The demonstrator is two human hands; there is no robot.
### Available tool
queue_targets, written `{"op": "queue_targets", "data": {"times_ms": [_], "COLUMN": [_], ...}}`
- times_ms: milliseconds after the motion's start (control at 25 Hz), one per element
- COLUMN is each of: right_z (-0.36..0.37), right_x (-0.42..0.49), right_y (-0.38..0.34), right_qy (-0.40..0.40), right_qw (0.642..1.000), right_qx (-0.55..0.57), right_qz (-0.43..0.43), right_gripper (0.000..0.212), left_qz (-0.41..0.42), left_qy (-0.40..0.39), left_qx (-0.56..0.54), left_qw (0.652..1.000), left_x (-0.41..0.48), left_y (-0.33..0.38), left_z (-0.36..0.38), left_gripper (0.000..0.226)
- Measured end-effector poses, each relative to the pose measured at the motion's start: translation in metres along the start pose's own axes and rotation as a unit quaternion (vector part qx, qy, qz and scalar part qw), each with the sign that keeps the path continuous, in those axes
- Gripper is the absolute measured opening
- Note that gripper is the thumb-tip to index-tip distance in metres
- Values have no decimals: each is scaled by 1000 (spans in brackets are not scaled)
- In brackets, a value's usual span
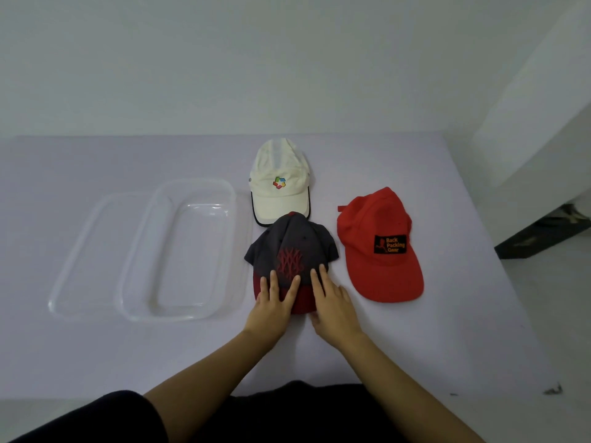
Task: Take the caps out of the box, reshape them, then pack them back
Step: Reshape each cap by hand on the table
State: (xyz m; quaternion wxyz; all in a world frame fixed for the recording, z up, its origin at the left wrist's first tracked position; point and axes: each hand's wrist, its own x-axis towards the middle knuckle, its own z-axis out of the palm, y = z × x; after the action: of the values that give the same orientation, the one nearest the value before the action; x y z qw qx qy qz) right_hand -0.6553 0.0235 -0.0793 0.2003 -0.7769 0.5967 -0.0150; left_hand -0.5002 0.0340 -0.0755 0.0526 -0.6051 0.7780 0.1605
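Observation:
A dark grey cap (292, 247) with a red embroidered mark and a dark red brim lies on the table in front of me. My left hand (275, 303) and my right hand (332, 302) rest flat on its brim and front, fingers spread, thumbs partly hidden at the brim's edge. Behind it lies a white cap (279, 183) with a coloured logo, its brim touching the grey cap's crown. A red cap (380, 247) with a black patch lies to the right. The clear plastic box (137, 282) stands empty on the left.
The box's clear lid (73, 260) lies under or beside the box on its left. The table (447, 330) has a pale cover; its right edge drops to a floor with a dark object (543, 231). A white wall stands behind.

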Motion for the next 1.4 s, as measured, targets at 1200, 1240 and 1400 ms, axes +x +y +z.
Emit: {"op": "queue_targets", "data": {"times_ms": [1200,1240,1400], "right_z": [-105,-105,-109], "right_x": [15,15,13], "right_y": [-49,-49,-51], "right_qy": [265,266,269], "right_qw": [932,930,908], "right_qx": [246,252,319], "right_qz": [-18,-21,-34], "right_gripper": [40,40,46], "left_qz": [134,135,156], "left_qy": [375,380,380], "left_qx": [-193,-178,-177], "left_qw": [897,897,894], "left_x": [5,6,6], "left_y": [4,4,7], "left_z": [-99,-101,-104], "left_gripper": [51,49,64]}}
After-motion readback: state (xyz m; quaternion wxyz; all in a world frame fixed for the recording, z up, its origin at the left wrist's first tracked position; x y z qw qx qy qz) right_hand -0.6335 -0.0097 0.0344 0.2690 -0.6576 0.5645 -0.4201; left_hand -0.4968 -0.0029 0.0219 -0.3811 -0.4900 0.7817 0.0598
